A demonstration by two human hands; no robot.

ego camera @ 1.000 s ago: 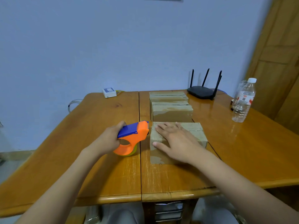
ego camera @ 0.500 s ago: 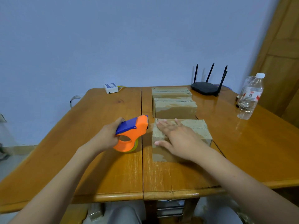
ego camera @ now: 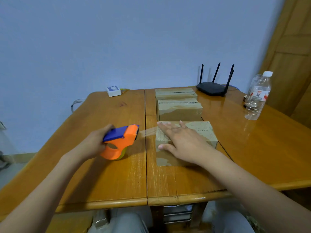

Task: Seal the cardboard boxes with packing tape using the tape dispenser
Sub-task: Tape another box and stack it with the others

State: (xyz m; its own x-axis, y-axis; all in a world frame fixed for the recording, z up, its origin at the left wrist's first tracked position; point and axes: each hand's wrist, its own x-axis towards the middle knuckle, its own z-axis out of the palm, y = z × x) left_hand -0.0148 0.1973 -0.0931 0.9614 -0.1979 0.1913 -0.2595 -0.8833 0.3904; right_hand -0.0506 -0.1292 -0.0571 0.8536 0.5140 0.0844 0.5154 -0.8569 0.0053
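Observation:
Three cardboard boxes stand in a row on the wooden table (ego camera: 109,179). My right hand (ego camera: 181,142) lies flat with straight fingers on top of the nearest box (ego camera: 205,133). To its left my left hand (ego camera: 96,142) grips the orange and blue tape dispenser (ego camera: 121,142), held a little off the box's left end. A strip of clear tape (ego camera: 148,132) stretches from the dispenser's mouth to the box's top left edge. The middle box (ego camera: 180,110) and the far box (ego camera: 175,93) sit behind, with tape on their tops.
A black router (ego camera: 212,87) with antennas stands at the back right. A clear water bottle (ego camera: 257,98) stands near the right edge. A small white device (ego camera: 113,90) lies at the back left. A wooden door (ego camera: 292,47) is on the right.
My left hand has pulled the dispenser leftward away from the box, and a strip of tape now spans the gap. My right hand stays flat on the box.

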